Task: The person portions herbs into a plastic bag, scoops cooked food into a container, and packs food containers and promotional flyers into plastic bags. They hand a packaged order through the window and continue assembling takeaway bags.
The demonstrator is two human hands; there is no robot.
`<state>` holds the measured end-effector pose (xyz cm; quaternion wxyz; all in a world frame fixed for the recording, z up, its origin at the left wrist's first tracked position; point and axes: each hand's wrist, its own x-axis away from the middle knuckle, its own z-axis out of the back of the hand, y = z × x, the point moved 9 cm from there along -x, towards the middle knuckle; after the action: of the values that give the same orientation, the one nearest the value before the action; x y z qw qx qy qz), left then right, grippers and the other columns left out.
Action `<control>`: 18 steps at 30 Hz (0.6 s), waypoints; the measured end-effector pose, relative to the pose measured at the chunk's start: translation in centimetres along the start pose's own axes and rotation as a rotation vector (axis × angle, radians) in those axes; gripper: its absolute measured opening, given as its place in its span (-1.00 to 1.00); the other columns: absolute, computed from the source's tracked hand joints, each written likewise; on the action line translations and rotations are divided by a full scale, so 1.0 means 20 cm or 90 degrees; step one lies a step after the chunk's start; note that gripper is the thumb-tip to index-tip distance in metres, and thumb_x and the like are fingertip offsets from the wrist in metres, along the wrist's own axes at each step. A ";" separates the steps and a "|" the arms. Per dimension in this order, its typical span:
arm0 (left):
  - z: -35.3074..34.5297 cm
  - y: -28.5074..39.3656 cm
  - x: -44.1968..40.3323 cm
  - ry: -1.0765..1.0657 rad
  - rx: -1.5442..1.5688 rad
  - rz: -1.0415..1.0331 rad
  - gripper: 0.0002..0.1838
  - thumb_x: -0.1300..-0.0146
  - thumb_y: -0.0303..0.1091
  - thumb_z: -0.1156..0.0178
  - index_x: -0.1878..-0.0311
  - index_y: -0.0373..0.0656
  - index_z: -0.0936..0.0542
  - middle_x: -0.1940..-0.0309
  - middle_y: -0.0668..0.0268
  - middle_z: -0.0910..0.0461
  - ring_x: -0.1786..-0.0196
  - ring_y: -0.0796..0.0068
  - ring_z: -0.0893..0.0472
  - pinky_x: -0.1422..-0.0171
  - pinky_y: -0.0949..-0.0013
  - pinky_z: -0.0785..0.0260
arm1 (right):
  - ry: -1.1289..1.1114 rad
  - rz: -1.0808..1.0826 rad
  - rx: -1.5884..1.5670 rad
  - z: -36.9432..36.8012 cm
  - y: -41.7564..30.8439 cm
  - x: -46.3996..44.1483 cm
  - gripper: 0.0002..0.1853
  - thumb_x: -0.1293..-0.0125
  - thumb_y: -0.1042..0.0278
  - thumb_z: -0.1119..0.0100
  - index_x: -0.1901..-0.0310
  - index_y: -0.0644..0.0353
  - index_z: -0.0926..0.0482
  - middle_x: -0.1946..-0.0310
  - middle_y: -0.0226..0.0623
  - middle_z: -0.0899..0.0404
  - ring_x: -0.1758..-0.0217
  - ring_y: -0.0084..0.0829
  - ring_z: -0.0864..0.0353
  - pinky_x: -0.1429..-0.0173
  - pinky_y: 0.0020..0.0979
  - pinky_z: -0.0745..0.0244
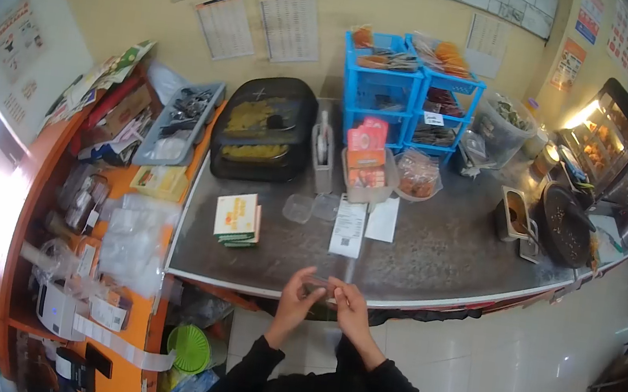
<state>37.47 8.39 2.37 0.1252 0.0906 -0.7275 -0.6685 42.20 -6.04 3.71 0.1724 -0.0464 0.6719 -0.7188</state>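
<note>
My left hand (294,304) and my right hand (351,316) meet just in front of the counter's near edge. Between their fingertips is a small clear plastic piece (318,281), which looks like a little tub or its lid; the fingers cover much of it. Two similar clear plastic tubs (298,208) rest on the dark counter (434,247) beyond. To their left is a short stack of printed cardboard boxes (237,216). A printed receipt (347,228) lies flat ahead of my hands, beside a white paper slip (382,219).
Along the back stand a black food case (263,130), blue drawer racks (382,86), a tub of pink packets (366,181) and a bag of snacks (417,174). A sauce pan (514,214) sits right. On the left orange shelf are plastic bags (136,236) and a label printer (61,311).
</note>
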 end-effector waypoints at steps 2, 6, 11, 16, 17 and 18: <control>0.14 -0.09 -0.19 0.152 -0.104 -0.074 -0.36 -0.20 -0.44 -0.37 -0.33 -0.24 -0.34 -0.11 0.19 -0.50 -0.08 0.45 -0.52 -0.18 0.37 -0.37 | 0.017 -0.037 0.032 0.15 0.06 -0.09 -0.77 -0.40 0.43 -0.11 -0.02 0.25 -0.62 0.38 -0.29 -0.57 0.30 -0.47 -0.56 0.15 -0.44 -0.49; 0.37 0.07 -0.39 0.370 -0.411 -0.184 -0.37 -0.17 -0.48 -0.36 -0.30 -0.27 -0.34 -0.22 0.05 -0.42 -0.13 0.18 -0.53 -0.25 0.21 -0.35 | 0.008 -0.106 0.026 0.45 0.29 -0.20 -0.79 -0.37 0.51 -0.10 0.02 0.25 -0.64 0.41 -0.29 -0.64 0.36 -0.50 -0.60 0.22 -0.46 -0.51; 0.26 0.25 -0.52 0.409 -0.798 -0.295 -0.66 -0.26 -0.41 -0.24 -0.09 -0.27 -0.53 -0.17 -0.04 -0.47 -0.16 -0.05 -0.49 -0.29 0.08 -0.30 | -0.160 -0.190 0.241 0.82 0.46 -0.12 -0.75 -0.47 0.37 0.01 0.05 0.31 -0.63 0.46 -0.18 -0.67 0.41 -0.49 -0.66 0.28 -0.46 -0.54; 0.18 0.44 -0.23 0.365 -0.575 -0.276 -0.84 -0.34 -0.38 -0.11 0.20 -0.28 -0.61 0.10 0.06 -0.58 -0.03 0.01 -0.52 -0.14 0.08 -0.31 | -0.130 -0.458 0.523 1.29 0.50 0.37 -0.24 -0.45 -0.20 0.11 -0.35 0.38 -0.15 0.27 0.24 -0.65 0.08 0.12 -0.68 0.00 -0.02 -0.53; 0.18 0.36 -0.11 0.320 -0.564 -0.233 -0.82 -0.35 -0.35 -0.09 0.22 -0.26 -0.60 0.14 0.05 -0.57 0.01 0.00 -0.52 -0.11 0.08 -0.30 | -0.201 -0.534 0.482 1.30 0.73 0.56 -0.04 -0.39 -0.37 0.14 -0.38 0.48 0.02 0.03 0.44 -0.54 -0.15 0.31 -0.51 -0.25 0.03 -0.39; 0.18 0.25 0.01 0.275 -0.551 -0.197 -0.80 -0.35 -0.32 -0.07 0.23 -0.25 -0.59 0.19 0.05 -0.56 0.05 -0.01 -0.52 -0.08 0.09 -0.30 | -0.350 -0.689 0.460 1.20 0.68 0.69 0.03 -0.39 -0.44 0.24 -0.46 0.46 0.15 -0.23 0.44 -0.35 -0.35 0.25 -0.34 -0.43 -0.05 -0.24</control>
<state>36.45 12.26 7.09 0.1984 0.2733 -0.3196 -0.8853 39.02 -33.55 -9.66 -0.0410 -0.4940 0.2058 -0.8438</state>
